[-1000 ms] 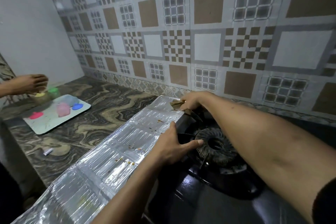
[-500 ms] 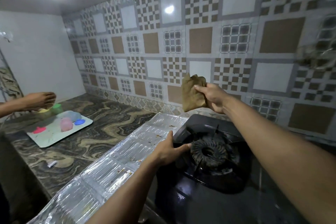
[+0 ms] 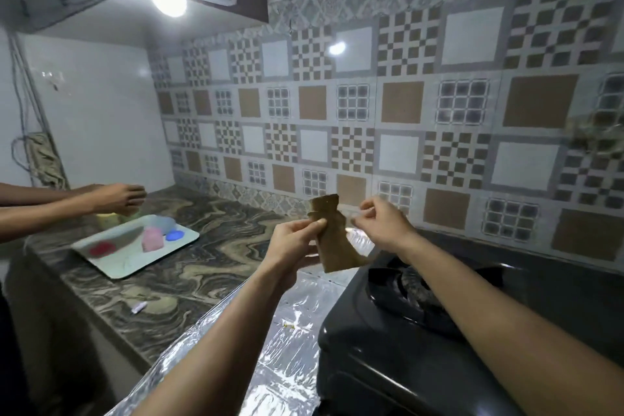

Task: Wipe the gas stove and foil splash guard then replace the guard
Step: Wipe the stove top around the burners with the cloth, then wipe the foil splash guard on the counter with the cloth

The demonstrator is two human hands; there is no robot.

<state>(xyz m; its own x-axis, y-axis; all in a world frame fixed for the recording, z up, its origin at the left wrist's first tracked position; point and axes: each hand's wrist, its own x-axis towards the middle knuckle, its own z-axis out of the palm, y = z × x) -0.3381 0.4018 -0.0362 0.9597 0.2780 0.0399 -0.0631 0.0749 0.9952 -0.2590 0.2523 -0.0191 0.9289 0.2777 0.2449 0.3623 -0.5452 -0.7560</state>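
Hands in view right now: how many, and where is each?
3. The left hand pinches the brown cloth above the foil guard; the right hand is beside it, above the stove; another person's hand reaches over the tray. Others may be hidden.

brown cloth (image 3: 334, 240) aloft; foil guard (image 3: 283, 348) flat

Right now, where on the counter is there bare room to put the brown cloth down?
Bare marble counter lies between the white tray and the foil splash guard, with only a small wrapper nearby. More lies behind the tray toward the tiled wall. The tray corner is crowded: another person's hand works there.
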